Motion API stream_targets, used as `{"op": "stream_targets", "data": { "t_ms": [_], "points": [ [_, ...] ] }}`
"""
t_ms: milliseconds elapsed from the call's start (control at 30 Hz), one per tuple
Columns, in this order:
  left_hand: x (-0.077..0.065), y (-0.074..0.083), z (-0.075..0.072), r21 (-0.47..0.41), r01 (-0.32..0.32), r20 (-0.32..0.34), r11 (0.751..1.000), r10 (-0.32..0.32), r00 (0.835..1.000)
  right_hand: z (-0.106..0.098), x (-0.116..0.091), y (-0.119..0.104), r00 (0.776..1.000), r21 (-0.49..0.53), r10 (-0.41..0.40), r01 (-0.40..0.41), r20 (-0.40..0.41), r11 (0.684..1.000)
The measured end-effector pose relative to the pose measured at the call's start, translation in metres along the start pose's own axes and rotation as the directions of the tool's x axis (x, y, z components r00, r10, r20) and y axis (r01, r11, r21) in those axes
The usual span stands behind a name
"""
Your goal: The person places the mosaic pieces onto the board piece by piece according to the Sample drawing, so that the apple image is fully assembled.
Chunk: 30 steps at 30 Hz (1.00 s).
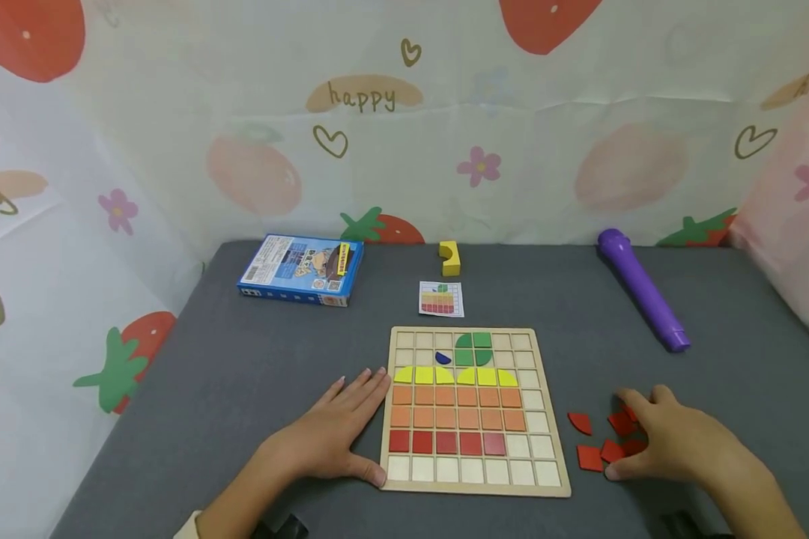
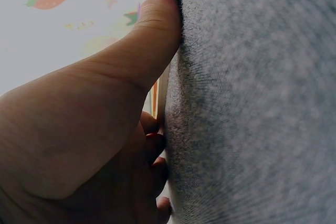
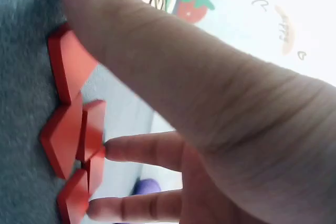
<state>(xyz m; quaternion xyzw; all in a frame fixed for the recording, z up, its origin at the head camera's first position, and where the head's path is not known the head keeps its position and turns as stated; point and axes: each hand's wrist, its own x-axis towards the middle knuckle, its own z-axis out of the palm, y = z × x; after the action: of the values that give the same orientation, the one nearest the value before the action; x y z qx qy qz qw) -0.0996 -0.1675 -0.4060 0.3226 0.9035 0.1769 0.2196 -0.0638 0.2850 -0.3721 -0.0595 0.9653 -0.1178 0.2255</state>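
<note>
A wooden grid board (image 1: 475,488) lies in front of me on the grey table, filled with green, yellow, orange and red tiles and one small blue piece (image 1: 443,358). My left hand (image 1: 340,430) lies flat on the table against the board's left edge, its thumb (image 2: 155,19) at the lower left corner. My right hand (image 1: 674,442) rests over a small heap of loose red tiles (image 1: 589,457) to the right of the board. In the right wrist view its fingertips (image 3: 113,149) touch the red tiles (image 3: 65,66), and no tile is lifted.
A pattern card (image 1: 441,299) lies behind the board, with a yellow block (image 1: 450,258) beyond it. A blue box (image 1: 302,269) sits at the back left and a purple cylinder (image 1: 640,288) at the back right. Printed fabric walls surround the table.
</note>
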Motion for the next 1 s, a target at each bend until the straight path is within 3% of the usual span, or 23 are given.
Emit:
{"op": "stream_targets", "data": {
  "t_ms": [533, 633, 800, 867, 1000],
  "points": [
    [0.000, 0.000, 0.003, -0.021, 0.009, 0.011, 1.000, -0.009, 1.000, 0.008, 0.024, -0.012, 0.970, 0.007, -0.142, 0.146, -0.198, 0.989],
    [0.000, 0.000, 0.003, -0.015, 0.017, 0.017, 1.000, -0.016, 1.000, 0.012, 0.025, -0.014, 0.933, -0.009, -0.249, 0.255, -0.260, 0.967],
    [0.002, 0.001, 0.001, 0.017, 0.028, 0.013, 0.999, -0.028, 1.000, 0.016, 0.029, -0.020, 0.830, -0.046, -0.439, 0.452, -0.345, 0.891],
    [0.002, 0.001, 0.001, 0.022, 0.029, 0.010, 0.999, -0.029, 1.000, 0.017, 0.031, -0.022, 0.809, -0.053, -0.467, 0.481, -0.357, 0.875],
    [0.001, 0.001, -0.001, 0.012, 0.026, 0.013, 1.000, -0.026, 1.000, 0.016, 0.033, -0.023, 0.792, -0.091, -0.480, 0.484, -0.377, 0.870]
  ]
}}
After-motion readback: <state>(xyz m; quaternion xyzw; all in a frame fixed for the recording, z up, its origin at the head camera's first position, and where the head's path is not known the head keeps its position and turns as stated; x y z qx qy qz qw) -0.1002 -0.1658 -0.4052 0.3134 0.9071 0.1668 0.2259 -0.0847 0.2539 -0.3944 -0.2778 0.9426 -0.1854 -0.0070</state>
